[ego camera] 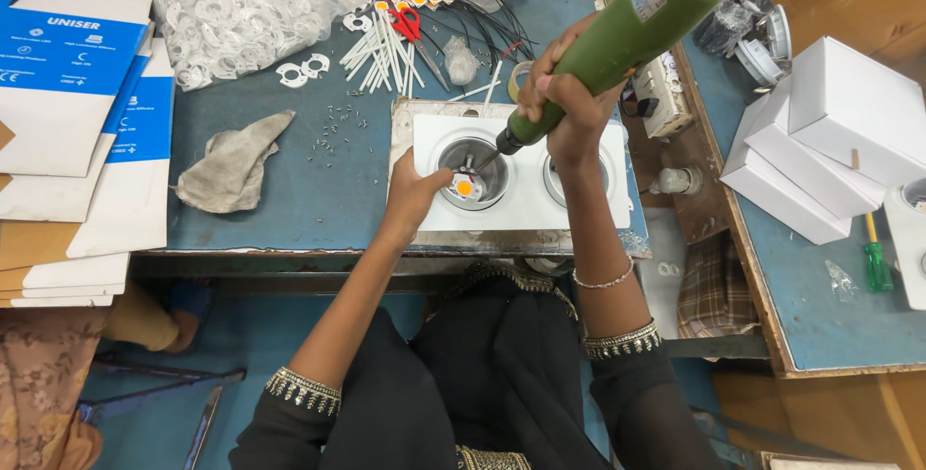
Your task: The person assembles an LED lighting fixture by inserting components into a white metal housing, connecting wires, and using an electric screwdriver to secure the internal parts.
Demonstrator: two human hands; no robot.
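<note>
The left hand (pixel 413 190) presses its fingers on the white twin-cup fixture (pixel 521 173) at the tabletop's (pixel 318 190) near edge, steadying the small orange chip (pixel 464 186) in the left cup. At its 2 o'clock, the right hand (pixel 569 108) is closed round the green electric screwdriver (pixel 617 41), whose bit seems seated beside the chip; if it slips, it could gouge the chip or nick a finger

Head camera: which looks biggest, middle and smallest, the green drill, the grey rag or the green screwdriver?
1. Green drill, though it is nearest the camera, which swells it.
2. Grey rag.
3. Green screwdriver, clearly smallest.
</note>
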